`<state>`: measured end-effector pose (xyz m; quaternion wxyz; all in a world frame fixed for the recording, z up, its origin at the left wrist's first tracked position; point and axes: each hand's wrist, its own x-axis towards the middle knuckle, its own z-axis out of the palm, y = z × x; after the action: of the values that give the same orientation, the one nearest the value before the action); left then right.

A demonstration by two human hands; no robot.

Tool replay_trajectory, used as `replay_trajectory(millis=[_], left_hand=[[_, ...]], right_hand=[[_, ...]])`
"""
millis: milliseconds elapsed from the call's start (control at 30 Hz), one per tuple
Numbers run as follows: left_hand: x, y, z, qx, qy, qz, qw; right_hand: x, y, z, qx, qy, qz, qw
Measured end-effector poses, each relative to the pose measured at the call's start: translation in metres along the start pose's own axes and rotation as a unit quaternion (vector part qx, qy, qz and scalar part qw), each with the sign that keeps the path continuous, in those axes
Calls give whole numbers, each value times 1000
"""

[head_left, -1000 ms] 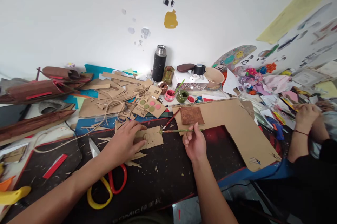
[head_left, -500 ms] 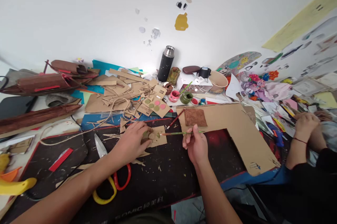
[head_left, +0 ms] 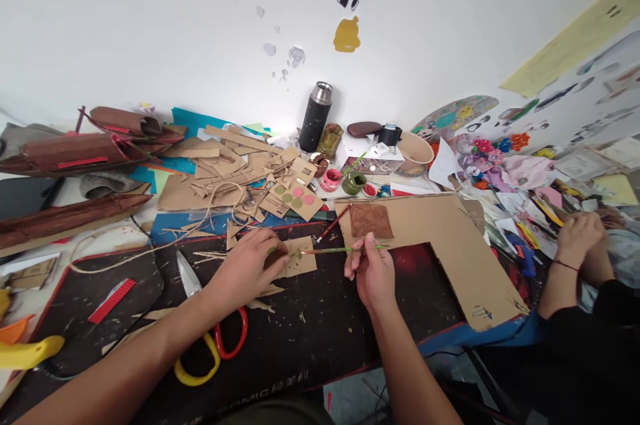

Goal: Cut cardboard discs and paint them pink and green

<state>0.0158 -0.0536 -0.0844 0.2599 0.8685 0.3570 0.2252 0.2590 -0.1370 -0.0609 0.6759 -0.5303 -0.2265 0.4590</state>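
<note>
My right hand (head_left: pixel 373 272) pinches a thin paintbrush (head_left: pixel 335 250) with a green handle, its tip pointing left. The tip is at a green-smeared spot on a small cardboard sheet (head_left: pixel 304 265) lying on the dark mat. On that sheet's left edge, my left hand (head_left: pixel 255 257) has thumb and fingertips closed around what looks like a small cardboard disc, mostly hidden. Behind lie cardboard pieces with green and pink discs (head_left: pixel 297 202). Open jars of green paint (head_left: pixel 354 182) and pink paint (head_left: pixel 331 180) stand nearby.
Scissors (head_left: pixel 223 350) lie by my left forearm. Cardboard scraps (head_left: pixel 225 165) are heaped behind, near a black thermos (head_left: pixel 317 115). A brown-painted rectangle (head_left: pixel 371 220) rests on a large cardboard sheet (head_left: pixel 470 258). Brown model boats (head_left: pixel 75 152) stand left; another person's hands (head_left: pixel 580 235) are right.
The brush tip has shifted slightly left over the small cardboard sheet. My left hand stays at its edge, and the disc at its fingertips is less visible. The view has shifted a little.
</note>
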Motion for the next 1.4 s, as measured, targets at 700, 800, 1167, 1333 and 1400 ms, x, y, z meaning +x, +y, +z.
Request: replay_trajectory(millis=[700,800,1167,1333,1400], left_hand=[[-3,0,-1,37,-12,10,999],[-3,2,1,49,-29,21,998],[4,2,-1,-6,15,1,1000],[9,1,0,24,28,-31,999],[9,0,-1,23,25,-30,999]], right_hand=[[0,1,-2,-4,11,1,1000],[0,2,-2,-2,15,3,1000],[-1,1,-5,-2,17,1,1000],[-1,2,-4,5,20,4,1000],[-1,2,-4,5,19,5,1000]])
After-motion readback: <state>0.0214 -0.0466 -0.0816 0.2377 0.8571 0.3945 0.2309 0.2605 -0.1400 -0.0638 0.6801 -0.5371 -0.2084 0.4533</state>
